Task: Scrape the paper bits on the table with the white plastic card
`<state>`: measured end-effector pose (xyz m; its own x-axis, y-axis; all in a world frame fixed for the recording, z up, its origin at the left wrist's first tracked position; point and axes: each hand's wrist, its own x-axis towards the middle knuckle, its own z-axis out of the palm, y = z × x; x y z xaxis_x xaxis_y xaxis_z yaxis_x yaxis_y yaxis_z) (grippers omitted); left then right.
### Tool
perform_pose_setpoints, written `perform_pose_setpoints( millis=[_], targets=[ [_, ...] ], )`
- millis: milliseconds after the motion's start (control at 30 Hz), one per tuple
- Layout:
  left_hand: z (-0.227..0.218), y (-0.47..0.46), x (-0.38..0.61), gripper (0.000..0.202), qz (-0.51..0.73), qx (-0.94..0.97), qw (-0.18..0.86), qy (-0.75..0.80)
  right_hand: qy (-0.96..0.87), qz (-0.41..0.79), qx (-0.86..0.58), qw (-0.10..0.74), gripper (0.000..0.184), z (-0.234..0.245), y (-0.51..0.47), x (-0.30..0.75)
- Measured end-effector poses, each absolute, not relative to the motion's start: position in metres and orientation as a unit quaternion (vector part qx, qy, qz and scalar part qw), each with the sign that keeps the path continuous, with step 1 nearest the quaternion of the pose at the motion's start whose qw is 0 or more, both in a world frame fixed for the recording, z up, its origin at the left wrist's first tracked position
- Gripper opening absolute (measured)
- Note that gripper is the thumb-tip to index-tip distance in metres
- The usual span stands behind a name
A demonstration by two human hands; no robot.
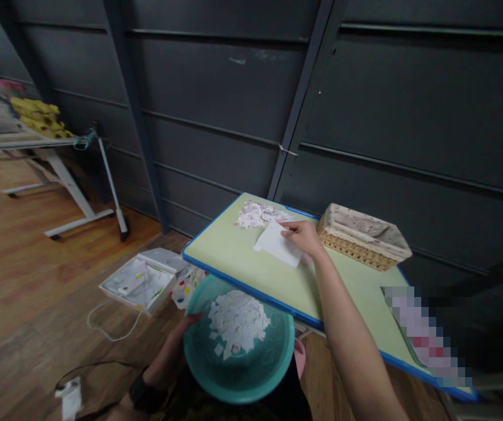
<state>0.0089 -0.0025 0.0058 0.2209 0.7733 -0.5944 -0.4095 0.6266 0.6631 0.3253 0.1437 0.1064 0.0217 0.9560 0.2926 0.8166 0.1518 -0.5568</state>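
My right hand (pixel 305 237) reaches out over the green table (pixel 251 263) and pinches a white sheet of paper (pixel 278 244) that lies on it. Just beyond the sheet sits a pile of torn paper scraps (pixel 255 214) near the table's far corner. My left hand (pixel 189 320) grips the left rim of a teal plastic basket (pixel 239 362), held below the table's near edge. The basket holds many white paper pieces (pixel 237 320).
A woven wicker basket (pixel 362 237) with a cloth liner stands on the table right of my hand. An open white box (pixel 143 279) and a cable (pixel 111 327) lie on the wooden floor. A white-legged table (pixel 65 175) stands at the left. A dark panelled wall is behind.
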Motion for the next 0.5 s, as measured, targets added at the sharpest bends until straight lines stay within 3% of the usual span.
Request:
perform_pose_setpoints(
  millis=[167, 367, 500],
  targets=[
    [0.019, -0.002, 0.006, 0.044, 0.425, 0.217, 0.725, 0.497, -0.666, 0.181, -0.626, 0.363, 0.041, 0.1, 0.147, 0.325],
    [0.035, 0.0, 0.008, 0.022, 0.407, 0.212, 0.719, 0.522, -0.676, 0.297, -0.58, 0.344, 0.033, 0.099, 0.14, 0.316],
    [0.041, 0.003, 0.01, 0.02, 0.418, 0.214, 0.722, 0.508, -0.642, 0.314, -0.582, 0.388, 0.038, 0.1, 0.14, 0.316]
  ],
)
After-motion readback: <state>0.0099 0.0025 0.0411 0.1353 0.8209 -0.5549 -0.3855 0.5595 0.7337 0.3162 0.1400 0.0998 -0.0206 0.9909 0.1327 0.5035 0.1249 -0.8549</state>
